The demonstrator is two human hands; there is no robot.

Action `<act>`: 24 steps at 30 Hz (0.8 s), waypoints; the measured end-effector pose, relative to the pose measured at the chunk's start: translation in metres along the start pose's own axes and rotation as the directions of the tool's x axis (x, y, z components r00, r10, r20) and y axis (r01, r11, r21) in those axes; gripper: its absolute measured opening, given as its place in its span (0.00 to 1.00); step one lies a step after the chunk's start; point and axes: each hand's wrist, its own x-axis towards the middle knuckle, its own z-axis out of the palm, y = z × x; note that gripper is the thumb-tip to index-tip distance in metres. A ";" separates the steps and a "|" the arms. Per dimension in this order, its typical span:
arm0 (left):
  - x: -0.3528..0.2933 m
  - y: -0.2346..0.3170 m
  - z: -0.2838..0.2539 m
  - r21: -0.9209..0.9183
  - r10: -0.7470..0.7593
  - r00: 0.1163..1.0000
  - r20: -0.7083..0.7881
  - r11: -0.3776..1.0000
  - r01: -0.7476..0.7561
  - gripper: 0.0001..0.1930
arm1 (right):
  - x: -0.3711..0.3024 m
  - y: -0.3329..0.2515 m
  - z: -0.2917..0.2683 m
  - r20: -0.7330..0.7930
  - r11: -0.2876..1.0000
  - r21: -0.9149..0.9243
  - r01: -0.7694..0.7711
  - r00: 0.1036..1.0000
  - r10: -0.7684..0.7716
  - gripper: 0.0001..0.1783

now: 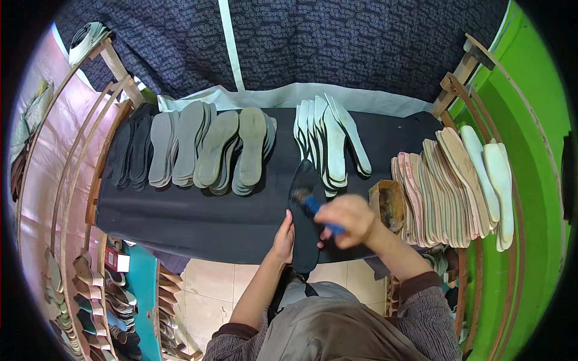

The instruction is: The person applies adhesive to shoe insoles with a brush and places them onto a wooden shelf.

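Observation:
My left hand (284, 237) grips a black insole (306, 249) by its left edge, with a fingertip showing at its right edge. The insole is held lengthwise in front of me, its far end close to the white insoles (335, 150). In my right hand (346, 218), closed and slightly blurred, is a brush with a blue handle (335, 228). Its bristle end (301, 194) meets the upper part of the insole, where the surface looks shiny. Just right of that hand stands a small open wooden box (387, 206), stained dark inside.
Stacks of grey insoles (227, 147) and black insoles (139, 147) line the table's left side. Tan and pinkish insoles (442, 192) crowd the right, beside white ones (498, 186). The dark cloth-covered table (180, 216) sits between wooden racks (96, 162). Shoe parts (90, 301) fill lower shelves.

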 end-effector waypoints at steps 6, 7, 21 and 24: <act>0.003 0.000 -0.003 0.004 -0.019 0.998 0.063 1.000 0.019 0.36 | 0.020 0.031 -0.008 -0.183 0.976 -0.159 -0.149 0.976 0.120 0.19; 0.002 0.000 -0.003 0.008 -0.015 0.998 0.066 1.000 0.014 0.36 | 0.019 0.028 -0.008 -0.129 0.985 -0.134 -0.110 0.987 0.093 0.19; 0.001 0.000 0.003 -0.009 0.018 0.999 0.043 1.000 -0.018 0.35 | 0.024 0.025 -0.005 0.005 0.999 -0.026 0.021 1.000 -0.021 0.17; 0.003 0.002 0.000 0.027 0.018 0.997 0.071 0.999 -0.020 0.35 | 0.032 0.043 -0.007 -0.096 0.992 -0.127 -0.004 0.995 -0.009 0.19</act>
